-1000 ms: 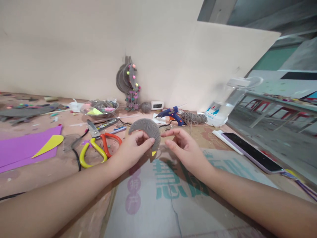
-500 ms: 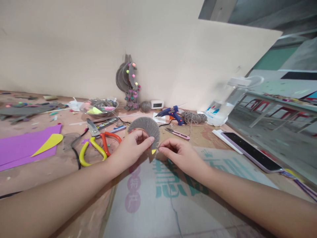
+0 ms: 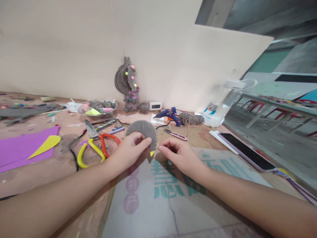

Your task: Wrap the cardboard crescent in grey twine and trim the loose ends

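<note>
A crescent (image 3: 142,127) wrapped in grey yarn stands tilted up in front of me, a bare yellow tip (image 3: 152,153) showing at its lower right end. My left hand (image 3: 136,145) grips it, thumb on the near face and fingers curled behind. Just right of the tip, my right hand (image 3: 174,152) pinches what looks like the thin yarn strand; its fingertips largely hide it. A loose grey strand (image 3: 172,208) trails down the printed cardboard (image 3: 198,211) below my hands.
Left lie scissors (image 3: 90,152), purple sheets (image 3: 24,145) and a yellow cutout (image 3: 47,145). Behind are a blue glue gun (image 3: 170,115), a yarn bundle (image 3: 190,118), pink thread snips (image 3: 175,135) and a hanging grey ornament (image 3: 127,81). Right are a phone (image 3: 247,150) and a water jug (image 3: 220,105).
The whole view has shifted slightly. Both hands keep almost the same pose at the crescent, and the yellow tip remains exposed between them.
</note>
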Demonstrator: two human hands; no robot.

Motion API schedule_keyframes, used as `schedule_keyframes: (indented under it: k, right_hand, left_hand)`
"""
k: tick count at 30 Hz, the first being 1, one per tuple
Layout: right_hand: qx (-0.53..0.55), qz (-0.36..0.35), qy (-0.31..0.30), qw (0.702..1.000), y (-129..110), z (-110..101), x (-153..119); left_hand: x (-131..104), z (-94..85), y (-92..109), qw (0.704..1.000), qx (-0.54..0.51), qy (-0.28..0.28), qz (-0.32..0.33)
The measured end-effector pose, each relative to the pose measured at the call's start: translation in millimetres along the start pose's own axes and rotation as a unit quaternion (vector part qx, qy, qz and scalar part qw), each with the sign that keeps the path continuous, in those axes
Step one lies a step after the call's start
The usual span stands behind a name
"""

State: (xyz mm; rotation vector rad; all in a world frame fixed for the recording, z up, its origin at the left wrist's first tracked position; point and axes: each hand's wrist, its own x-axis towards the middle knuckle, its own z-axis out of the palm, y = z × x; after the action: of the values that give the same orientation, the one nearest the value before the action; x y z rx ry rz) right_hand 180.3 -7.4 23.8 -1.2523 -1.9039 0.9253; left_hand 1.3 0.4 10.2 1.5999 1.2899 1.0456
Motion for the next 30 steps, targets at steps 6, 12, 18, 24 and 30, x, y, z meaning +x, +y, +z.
schedule_keyframes:
  k: [6, 12, 18, 24, 30]
  right_hand:
    - [-0.01, -0.026, 0.013, 1.0, -1.4, -0.7, -0.2]
    - [-0.037, -0.034, -0.002, 0.999, -0.1, -1.4, 0.7]
    - [-0.073, -0.089, 0.097, 0.989, 6.1, -8.3, 4.4]
    - [-0.035, -0.065, 0.056, 0.996, 5.3, -5.9, 6.1]
    - [-0.018, -0.075, 0.024, 0.997, 4.8, -2.7, 4.3]
  left_hand:
    - [-0.5, -0.4, 1.7, 1.0, 0.006, -0.013, -0.017]
    - [0.3, -0.2, -0.6, 1.0, -0.002, -0.011, -0.014]
    - [-1.3, -1.3, -0.7, 1.0, 0.004, -0.011, -0.004]
    - [-3.6, -3.2, 4.5, 0.998, 0.063, -0.02, 0.02]
    - [-1.2, -3.5, 0.2, 0.995, 0.042, -0.064, 0.057]
